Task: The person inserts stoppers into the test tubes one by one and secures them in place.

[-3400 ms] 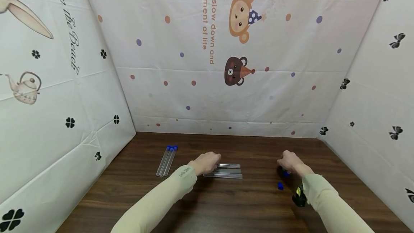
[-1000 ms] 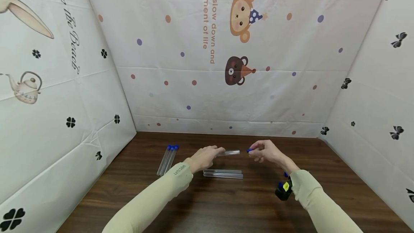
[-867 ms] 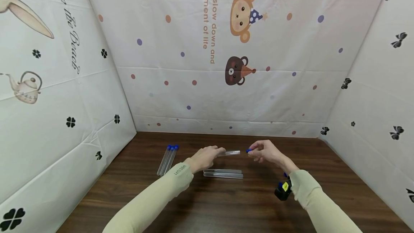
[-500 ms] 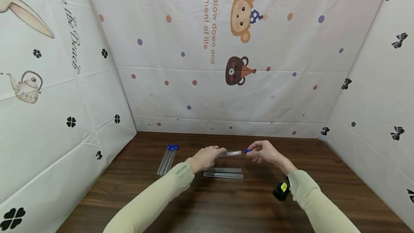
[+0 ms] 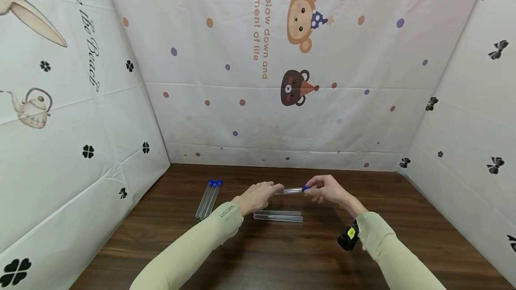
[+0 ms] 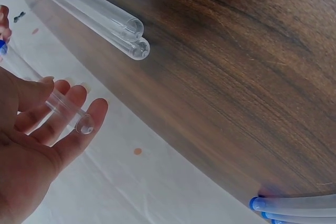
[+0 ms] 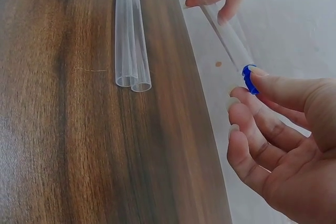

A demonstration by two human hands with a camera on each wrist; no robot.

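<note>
My left hand (image 5: 259, 195) holds a clear test tube (image 5: 291, 190) above the table, its rounded end lying between thumb and fingers in the left wrist view. At the tube's other end, my right hand (image 5: 328, 190) pinches a blue cap (image 7: 250, 80) between thumb and index finger. The cap sits right at the tube's mouth, in line with it. Just nearer to me, two uncapped test tubes (image 5: 278, 216) lie side by side on the table, their open ends toward the right.
Several blue-capped test tubes (image 5: 208, 199) lie together on the left of the brown wooden table (image 5: 298, 254). A black wrist device (image 5: 348, 237) with a yellow patch hangs below the right wrist. White printed sheets (image 5: 242, 124) wall the table's back and sides.
One tube has been lifted from the row by the left hand. The right hand has brought a blue cap over from the right, and the gap between cap and tube has closed.
</note>
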